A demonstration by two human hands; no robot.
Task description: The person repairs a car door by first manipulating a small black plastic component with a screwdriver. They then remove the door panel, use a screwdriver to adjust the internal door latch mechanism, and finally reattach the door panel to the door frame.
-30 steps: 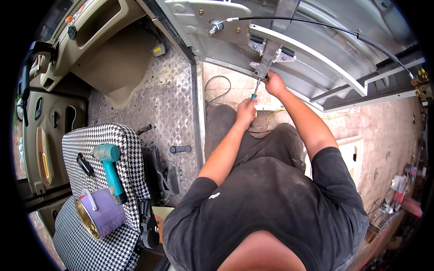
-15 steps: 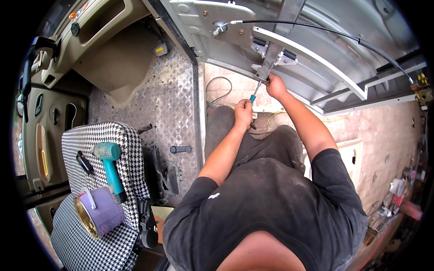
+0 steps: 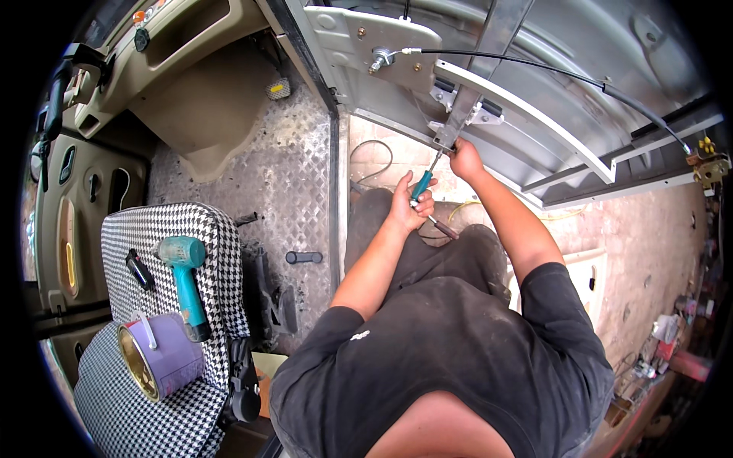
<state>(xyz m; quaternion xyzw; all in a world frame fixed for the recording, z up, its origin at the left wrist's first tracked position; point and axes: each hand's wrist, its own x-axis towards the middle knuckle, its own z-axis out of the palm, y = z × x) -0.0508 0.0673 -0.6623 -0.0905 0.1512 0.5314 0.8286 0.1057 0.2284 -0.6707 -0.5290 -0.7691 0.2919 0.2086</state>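
Observation:
My left hand [image 3: 408,206] holds a teal-handled screwdriver [image 3: 422,185] whose shaft points up toward a steel bracket [image 3: 460,114] on the inner side of the open door [image 3: 550,72]. Some fingers are loosened around the handle. A second tool with a dark reddish handle [image 3: 445,228] angles down to the right from the same hand. My right hand [image 3: 466,159] grips the bottom end of the bracket near the screwdriver's tip; exactly what its fingertips hold is partly hidden. A black cable [image 3: 527,57] runs across the door above both hands.
At left is the cab floor [image 3: 282,191] and a houndstooth seat [image 3: 122,221] bearing a teal drill [image 3: 187,282], a small black object [image 3: 139,271] and a purple bucket [image 3: 172,355]. A cream panel [image 3: 599,259] lies at right, with clutter [image 3: 672,336] along the far right edge.
My left hand has shifted down and turned, its fingers loosening on the screwdriver, and more of the second tool shows. My right hand remains at the bracket. The view has shifted slightly.

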